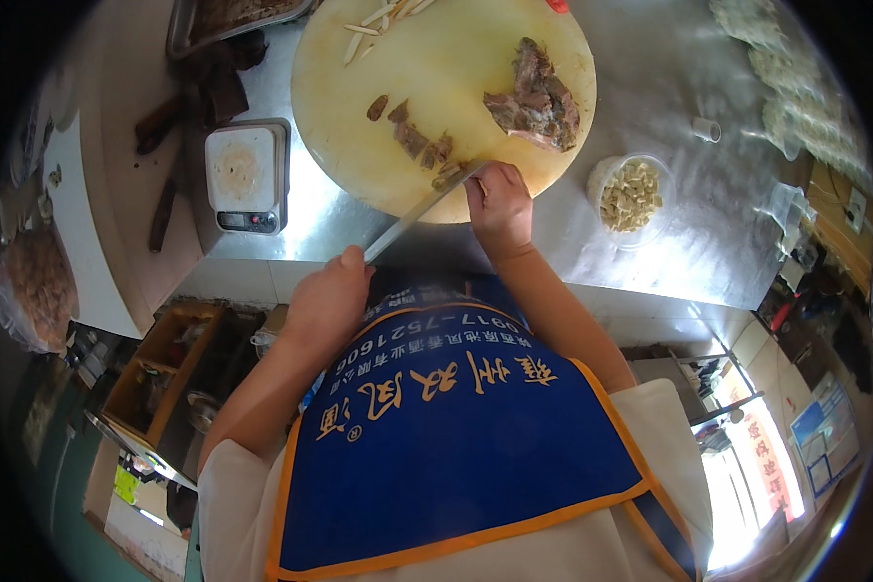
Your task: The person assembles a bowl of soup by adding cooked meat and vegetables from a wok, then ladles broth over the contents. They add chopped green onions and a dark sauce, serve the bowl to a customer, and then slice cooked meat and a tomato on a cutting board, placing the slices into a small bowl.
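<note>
A long knife [422, 211] lies slantwise over the near edge of a round, pale yellow chopping board [422, 80]. My left hand [338, 287] is closed around its near end, off the board. At the far end my right hand [500, 204] grips the blade's end with curled fingers; the handle is not visible. Small cut slices [447, 176] lie against the blade beside my right fingers. Further up the board are several cut pieces of cooked meat [409, 138] and one small dark piece [377, 108]. A large chunk of cooked meat [535, 105] rests at the board's right.
Pale strips [364, 30] lie at the board's far left. A digital kitchen scale [246, 174] stands left, below a metal tray [225, 25]; a dark-handled tool [162, 216] lies further left. A clear tub of pale diced pieces [631, 198] and a small white cylinder [706, 129] stand right.
</note>
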{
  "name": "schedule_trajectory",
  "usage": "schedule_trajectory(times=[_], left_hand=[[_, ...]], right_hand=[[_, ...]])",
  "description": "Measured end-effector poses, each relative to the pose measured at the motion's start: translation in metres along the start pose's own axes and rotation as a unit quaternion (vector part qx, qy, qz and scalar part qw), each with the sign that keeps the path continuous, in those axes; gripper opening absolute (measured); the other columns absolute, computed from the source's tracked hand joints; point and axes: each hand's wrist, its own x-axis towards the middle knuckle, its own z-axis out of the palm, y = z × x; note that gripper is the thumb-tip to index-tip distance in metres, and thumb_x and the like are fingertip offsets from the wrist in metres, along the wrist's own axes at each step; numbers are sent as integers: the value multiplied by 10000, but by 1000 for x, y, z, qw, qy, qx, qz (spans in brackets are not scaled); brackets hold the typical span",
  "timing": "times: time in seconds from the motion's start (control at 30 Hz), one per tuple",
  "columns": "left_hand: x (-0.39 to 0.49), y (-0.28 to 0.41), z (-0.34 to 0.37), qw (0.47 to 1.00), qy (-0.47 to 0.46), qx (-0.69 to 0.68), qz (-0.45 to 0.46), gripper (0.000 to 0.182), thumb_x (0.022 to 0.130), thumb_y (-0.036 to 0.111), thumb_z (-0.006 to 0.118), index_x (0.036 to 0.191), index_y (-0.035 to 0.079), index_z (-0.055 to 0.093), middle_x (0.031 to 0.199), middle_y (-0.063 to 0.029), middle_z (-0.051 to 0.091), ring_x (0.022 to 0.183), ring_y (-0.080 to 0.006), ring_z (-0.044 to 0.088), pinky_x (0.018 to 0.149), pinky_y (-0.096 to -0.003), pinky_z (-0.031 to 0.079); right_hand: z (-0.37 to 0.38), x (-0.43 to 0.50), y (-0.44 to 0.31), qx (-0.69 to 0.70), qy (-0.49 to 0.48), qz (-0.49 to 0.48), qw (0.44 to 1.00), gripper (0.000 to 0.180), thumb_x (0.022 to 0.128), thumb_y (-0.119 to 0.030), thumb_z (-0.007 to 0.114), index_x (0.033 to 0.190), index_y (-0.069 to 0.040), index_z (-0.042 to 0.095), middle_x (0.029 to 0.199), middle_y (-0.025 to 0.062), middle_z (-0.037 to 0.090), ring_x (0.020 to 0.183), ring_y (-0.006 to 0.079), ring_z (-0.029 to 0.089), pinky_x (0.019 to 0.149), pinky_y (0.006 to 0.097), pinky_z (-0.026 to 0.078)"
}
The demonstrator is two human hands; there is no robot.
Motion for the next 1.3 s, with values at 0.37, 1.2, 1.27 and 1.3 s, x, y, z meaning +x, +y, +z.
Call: schedule_trajectory(times=[0.37,1.2,1.27,1.3], left_hand=[[-29,-27,8,997,71,-19,11,247,1029,264,601,973,29,547,901,-234,691,801,-477,671,708,-558,542],[9,13,8,999,-28,-20,-27,257,1063,262,534,1021,8,535,953,-259,711,874,-463,694,771,-545,554],[0,1,9,999,-24,-10,-32,250,1058,256,539,1010,10,532,941,-247,712,846,-459,695,754,-544,557],[-6,-5,9,999,-19,-7,-31,250,1055,256,546,1011,11,534,941,-246,710,845,-464,691,756,-550,553]], right_hand=[[-17,-9,5,43,40,75,995,82,865,-37,757,944,-29,737,945,130,727,854,296,712,777,361,571],[-3,-6,8,-21,6,-28,999,88,836,-58,742,911,-61,696,926,122,687,910,358,650,806,437,547],[-4,-7,8,-22,-8,-16,1000,112,850,-40,734,956,-50,701,950,132,691,933,366,651,813,434,542],[-4,-7,8,-22,-15,-10,1000,111,850,-37,733,955,-49,700,957,132,691,933,365,651,815,433,542]])
